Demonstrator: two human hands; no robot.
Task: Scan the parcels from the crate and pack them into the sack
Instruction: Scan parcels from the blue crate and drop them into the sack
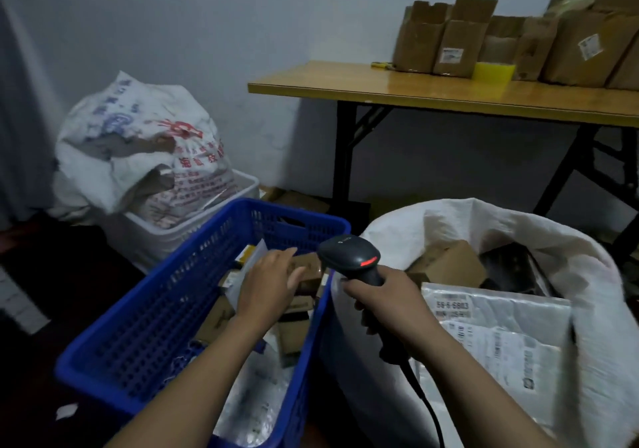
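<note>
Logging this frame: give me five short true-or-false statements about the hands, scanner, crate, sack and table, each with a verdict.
1. The right hand grips the barcode scanner. True.
2. The left hand is inside the white sack. False: it reaches into the blue crate, fingers extended over a brown cardboard parcel.
3. The white sack already holds parcels. True: a cardboard box and a labelled mailer lie in it.
4. The blue crate is empty. False: boxes and plastic mailers are in it.
5. The folding table is bare. False: opened cardboard boxes stand on it.
</note>
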